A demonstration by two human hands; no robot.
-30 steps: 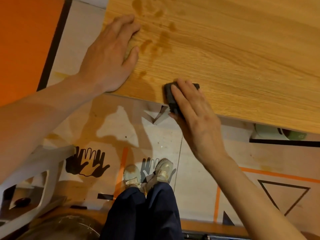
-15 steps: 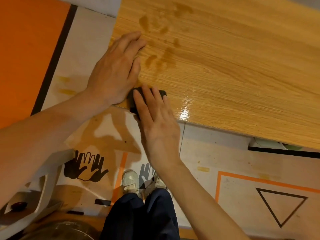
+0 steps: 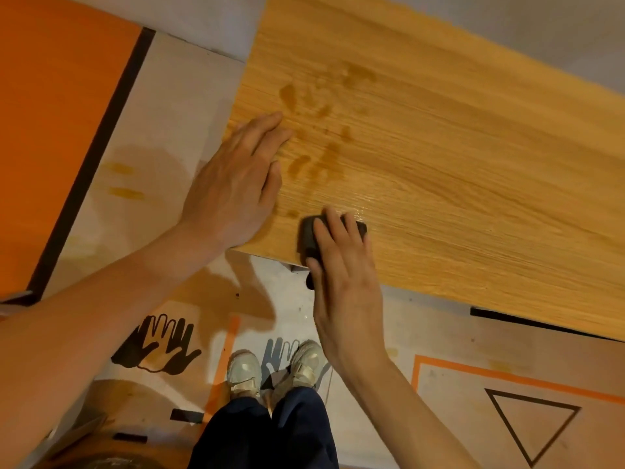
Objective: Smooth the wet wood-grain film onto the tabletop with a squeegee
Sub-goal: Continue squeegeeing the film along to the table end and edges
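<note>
The wood-grain film [image 3: 439,157] covers the tabletop, with dark wet marks [image 3: 324,143] near its left end and a glossy streak by the near edge. My left hand [image 3: 236,184] lies flat on the film at the near-left corner, fingers straight and together. My right hand [image 3: 341,272] grips a dark squeegee [image 3: 309,236] at the table's near edge, fingers laid over its top and thumb along its left side. Most of the squeegee is hidden under that hand.
Below the table lies a floor mat [image 3: 338,333] with orange lines, black handprints [image 3: 159,346] and a triangle outline [image 3: 531,424]. An orange panel [image 3: 57,130] fills the left. My shoes [image 3: 277,367] and dark trousers stand at the table's near edge.
The squeegee and my right hand slid left until they met my left hand, then back right along the near edge. My left hand stayed flat on the corner.
</note>
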